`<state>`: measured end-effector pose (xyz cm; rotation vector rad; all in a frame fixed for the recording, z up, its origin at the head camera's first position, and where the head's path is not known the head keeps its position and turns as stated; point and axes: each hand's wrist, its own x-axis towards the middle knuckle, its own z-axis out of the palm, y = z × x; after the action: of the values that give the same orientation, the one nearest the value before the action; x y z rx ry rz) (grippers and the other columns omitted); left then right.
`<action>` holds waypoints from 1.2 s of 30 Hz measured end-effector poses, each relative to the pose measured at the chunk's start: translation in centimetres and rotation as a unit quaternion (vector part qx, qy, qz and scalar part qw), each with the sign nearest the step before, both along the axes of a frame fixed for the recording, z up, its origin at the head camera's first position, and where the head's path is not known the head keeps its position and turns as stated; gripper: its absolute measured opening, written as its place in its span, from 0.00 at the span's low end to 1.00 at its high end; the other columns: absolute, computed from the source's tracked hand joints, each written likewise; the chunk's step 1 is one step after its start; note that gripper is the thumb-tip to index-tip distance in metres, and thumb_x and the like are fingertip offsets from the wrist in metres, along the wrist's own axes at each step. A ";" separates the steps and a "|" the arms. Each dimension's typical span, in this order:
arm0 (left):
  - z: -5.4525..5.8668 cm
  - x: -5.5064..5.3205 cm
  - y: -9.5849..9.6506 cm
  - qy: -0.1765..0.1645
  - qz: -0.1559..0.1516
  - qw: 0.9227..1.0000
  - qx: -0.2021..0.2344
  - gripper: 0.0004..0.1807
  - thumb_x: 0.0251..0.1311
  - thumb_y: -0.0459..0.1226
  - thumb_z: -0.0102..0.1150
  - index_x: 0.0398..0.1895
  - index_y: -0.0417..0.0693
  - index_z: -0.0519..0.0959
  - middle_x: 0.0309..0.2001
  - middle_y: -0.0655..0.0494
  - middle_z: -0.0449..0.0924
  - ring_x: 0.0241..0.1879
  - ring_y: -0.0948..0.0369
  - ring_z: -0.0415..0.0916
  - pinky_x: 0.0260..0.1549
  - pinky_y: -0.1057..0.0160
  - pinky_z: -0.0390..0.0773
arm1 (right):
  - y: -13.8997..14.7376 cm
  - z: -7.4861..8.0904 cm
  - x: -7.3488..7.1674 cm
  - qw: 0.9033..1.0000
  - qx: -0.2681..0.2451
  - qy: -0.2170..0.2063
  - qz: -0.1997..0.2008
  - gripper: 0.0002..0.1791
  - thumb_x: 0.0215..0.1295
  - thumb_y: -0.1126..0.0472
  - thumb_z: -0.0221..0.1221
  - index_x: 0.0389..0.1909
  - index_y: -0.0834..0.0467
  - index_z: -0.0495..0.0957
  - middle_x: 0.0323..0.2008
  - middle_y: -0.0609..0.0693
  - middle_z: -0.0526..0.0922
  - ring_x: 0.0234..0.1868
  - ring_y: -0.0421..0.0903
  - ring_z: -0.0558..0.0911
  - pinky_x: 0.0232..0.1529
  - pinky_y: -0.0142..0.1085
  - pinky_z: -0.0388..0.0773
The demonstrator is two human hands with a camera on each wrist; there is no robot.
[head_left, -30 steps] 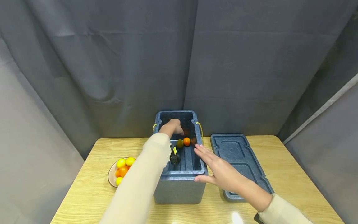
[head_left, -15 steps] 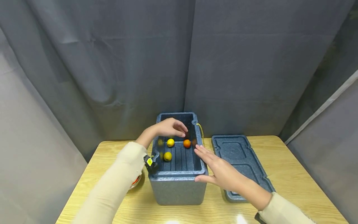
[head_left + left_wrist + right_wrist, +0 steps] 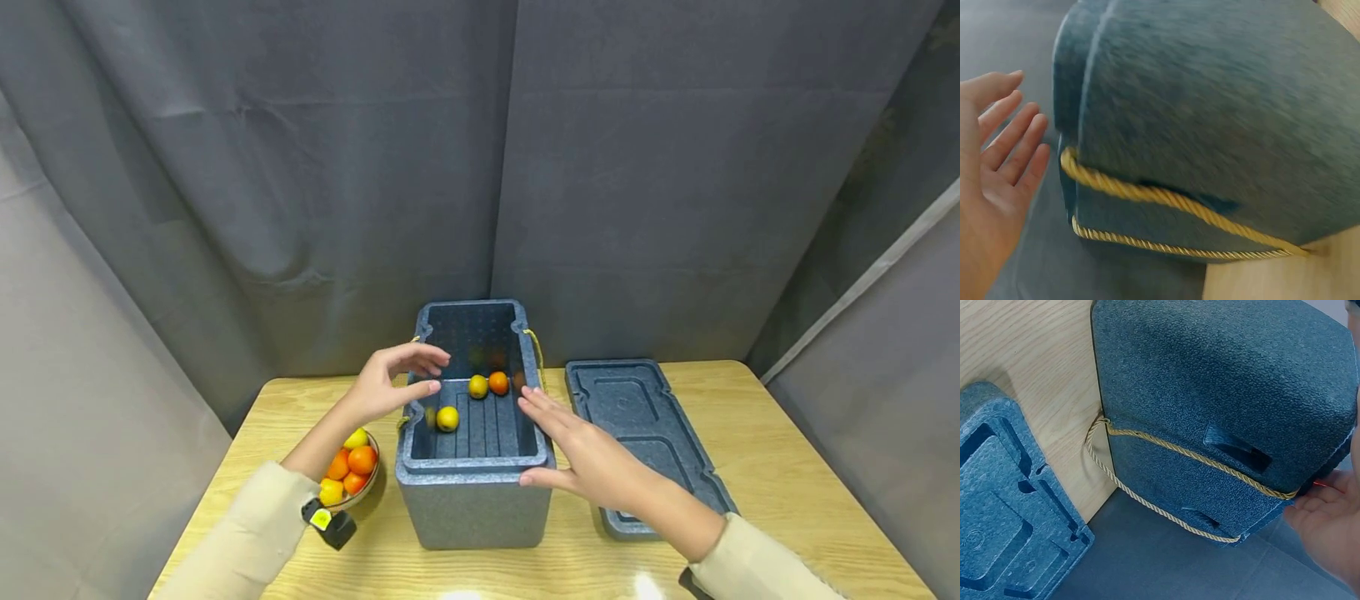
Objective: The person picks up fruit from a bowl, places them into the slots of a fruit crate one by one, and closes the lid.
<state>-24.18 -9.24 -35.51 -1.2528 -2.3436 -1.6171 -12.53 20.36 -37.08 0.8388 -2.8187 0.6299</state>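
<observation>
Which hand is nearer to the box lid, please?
Right: the right hand is near the box lid, at the right rim of the box; the left hand is opposite, by the left rim.

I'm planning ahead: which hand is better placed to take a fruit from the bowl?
Probably the left hand: empty and nearer the bowl; the right hand is across the box from it.

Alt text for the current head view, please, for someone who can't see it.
An empty left hand hovers at the left edge of an open grey foam box holding two lemons and an orange; the right hand rests at its right edge. On the wooden table, a fruit bowl stands left of the box, the lid lies right.
</observation>
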 end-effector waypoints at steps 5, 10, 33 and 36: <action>-2.3 1.0 -2.9 0.006 0.010 0.996 0.085 0.17 0.54 0.22 0.60 0.49 0.29 0.76 0.47 0.42 0.82 0.43 0.59 0.81 0.46 0.66 0.81 | 0.1 0.0 0.2 1.000 -0.003 -0.001 -0.003 0.50 0.56 0.32 0.57 0.73 0.55 0.56 0.76 0.49 0.54 0.75 0.51 0.58 0.63 0.49 0.72; -4.8 1.7 -5.6 -0.021 0.008 0.994 0.107 0.19 0.54 0.19 0.57 0.50 0.24 0.73 0.47 0.64 0.82 0.44 0.62 0.80 0.46 0.69 0.81 | 0.0 0.1 0.2 1.000 -0.004 0.001 -0.003 0.50 0.56 0.33 0.58 0.73 0.56 0.57 0.76 0.49 0.55 0.75 0.51 0.59 0.63 0.49 0.72; -13.7 2.7 -14.1 -0.030 0.187 0.972 -0.142 0.17 0.47 0.35 0.73 0.44 0.52 0.83 0.44 0.57 0.84 0.49 0.69 0.76 0.53 0.69 0.74 | 0.0 -0.1 -0.1 1.000 -0.005 0.015 0.001 0.49 0.55 0.34 0.59 0.73 0.56 0.57 0.75 0.51 0.56 0.74 0.52 0.60 0.62 0.48 0.73; -13.9 2.6 -14.3 0.023 0.194 0.965 -0.175 0.18 0.43 0.34 0.75 0.41 0.54 0.83 0.41 0.62 0.84 0.46 0.66 0.77 0.50 0.66 0.77 | -0.1 -0.2 -0.1 1.000 -0.007 0.014 0.002 0.49 0.56 0.34 0.59 0.73 0.56 0.57 0.75 0.51 0.56 0.74 0.52 0.60 0.62 0.48 0.73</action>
<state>-21.58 -23.57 -49.44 -0.7778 -2.7069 -1.0794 -12.59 20.30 -37.30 0.8449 -2.7857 0.6331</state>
